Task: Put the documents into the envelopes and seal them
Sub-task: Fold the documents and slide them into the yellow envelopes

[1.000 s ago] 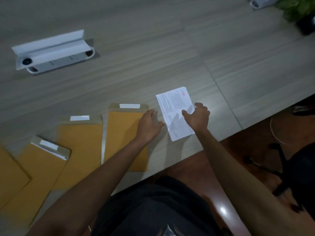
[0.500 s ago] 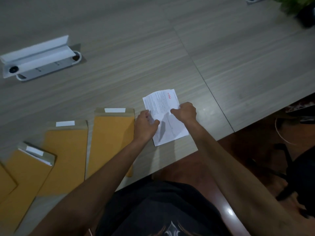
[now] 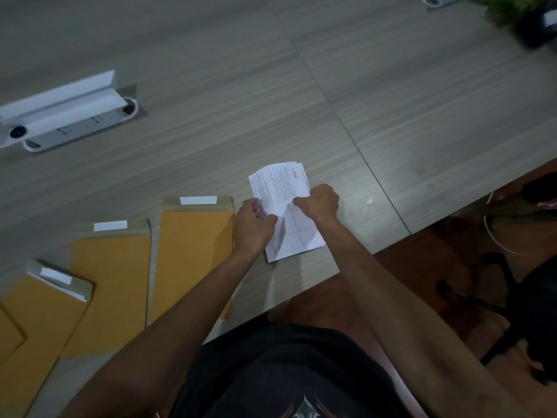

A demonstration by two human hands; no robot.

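A white printed document (image 3: 284,188) with a red heading lies near the table's front edge; its far half curls up off the wood. My left hand (image 3: 251,226) pinches its left edge at the middle fold. My right hand (image 3: 318,202) pinches the right side of the same fold. Left of the paper lies a yellow envelope (image 3: 193,251) with its flap open and a white adhesive strip showing. Further left are a second open envelope (image 3: 111,276) and a third envelope (image 3: 45,315) with white paper at its mouth.
A white pop-up socket box (image 3: 63,113) stands open at the back left. A seam (image 3: 346,128) runs across the wooden table. A potted plant (image 3: 518,10) sits at the far right corner. Black chair legs (image 3: 497,297) stand on the floor at right.
My left hand left the envelope and took the document's left edge. Both hands now hold the paper, and its far half has lifted and curled.
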